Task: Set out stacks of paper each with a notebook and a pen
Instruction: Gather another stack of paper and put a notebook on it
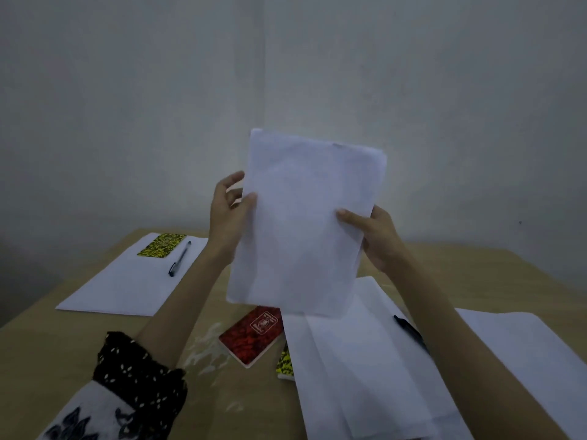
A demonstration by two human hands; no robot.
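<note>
Both hands hold a stack of white paper [305,223] upright above the table. My left hand [230,214] grips its left edge and my right hand [373,238] grips its right edge. At the far left lies a paper stack [127,281] with a yellow-black notebook [162,245] and a dark pen [179,258] on top. Below the held stack a red notebook [252,335] lies on the table. A second yellow-black notebook [285,363] pokes out from under loose white sheets [365,376]. Another dark pen [411,333] lies on those sheets.
The wooden table [57,344] meets a plain grey wall behind. More white paper [524,350] lies at the right edge, partly under my right forearm. A worn pale patch marks the tabletop near the red notebook.
</note>
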